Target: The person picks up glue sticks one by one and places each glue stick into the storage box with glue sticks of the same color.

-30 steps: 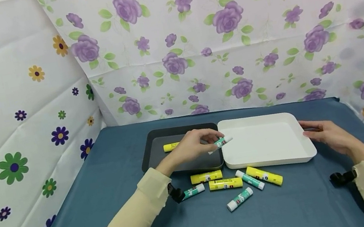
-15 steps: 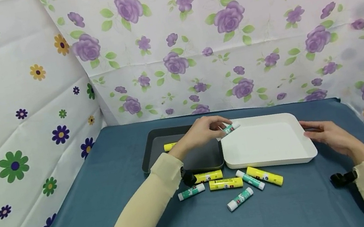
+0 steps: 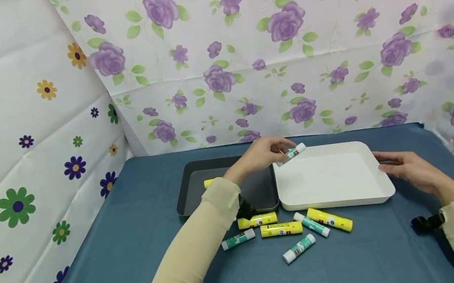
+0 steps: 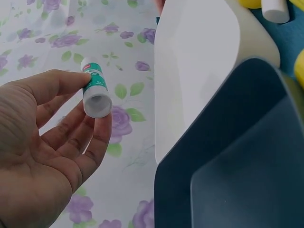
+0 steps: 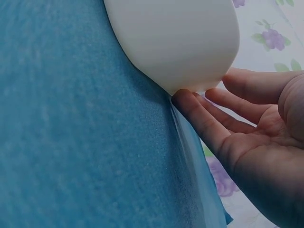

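My left hand (image 3: 261,154) pinches a green-and-white glue stick (image 3: 295,151) between thumb and fingers, above the back left corner of the white tray (image 3: 332,175). In the left wrist view the hollow white end of this glue stick (image 4: 97,102) faces the camera. My right hand (image 3: 415,174) touches the white tray's right side with its fingertips, the fingers fairly straight, as the right wrist view also shows at the tray's end (image 5: 190,57). Left of it stands a dark grey tray (image 3: 198,186), and a yellow glue stick (image 3: 208,183) in it is partly hidden by my left arm.
On the blue cloth in front of the trays lie yellow glue sticks (image 3: 281,229) and green-and-white glue sticks (image 3: 299,248), several in all. A flowered sheet (image 3: 216,78) hangs behind the table, with another sheet (image 3: 33,169) at the left.
My left hand has carried the green-and-white glue stick right and away from me, from over the dark tray's right part to the white tray's back left corner. My right hand stays put.
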Demonstrator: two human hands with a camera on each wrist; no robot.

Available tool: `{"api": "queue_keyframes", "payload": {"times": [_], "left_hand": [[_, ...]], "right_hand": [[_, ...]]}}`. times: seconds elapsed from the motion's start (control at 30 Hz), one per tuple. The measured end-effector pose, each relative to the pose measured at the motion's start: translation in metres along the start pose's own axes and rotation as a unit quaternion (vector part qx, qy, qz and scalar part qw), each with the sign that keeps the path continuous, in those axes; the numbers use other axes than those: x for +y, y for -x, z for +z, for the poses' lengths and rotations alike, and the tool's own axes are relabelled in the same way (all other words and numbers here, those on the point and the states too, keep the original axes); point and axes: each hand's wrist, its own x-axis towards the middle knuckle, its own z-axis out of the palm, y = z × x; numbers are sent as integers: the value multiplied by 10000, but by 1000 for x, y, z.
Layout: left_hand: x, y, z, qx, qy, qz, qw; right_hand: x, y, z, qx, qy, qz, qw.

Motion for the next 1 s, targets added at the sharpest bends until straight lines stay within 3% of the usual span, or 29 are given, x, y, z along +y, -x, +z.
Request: {"api": "queue_keyframes", "payload": {"times": [0.3,1.0], "left_hand": [[0,-17,1,-112,20,-84,9999],[5,-54,6,-452,-557,11,9974]], "right_hand": [[2,-4,0,-20,168,6,9999],[2,-1,-2,-6,313,-11,9995]]}}
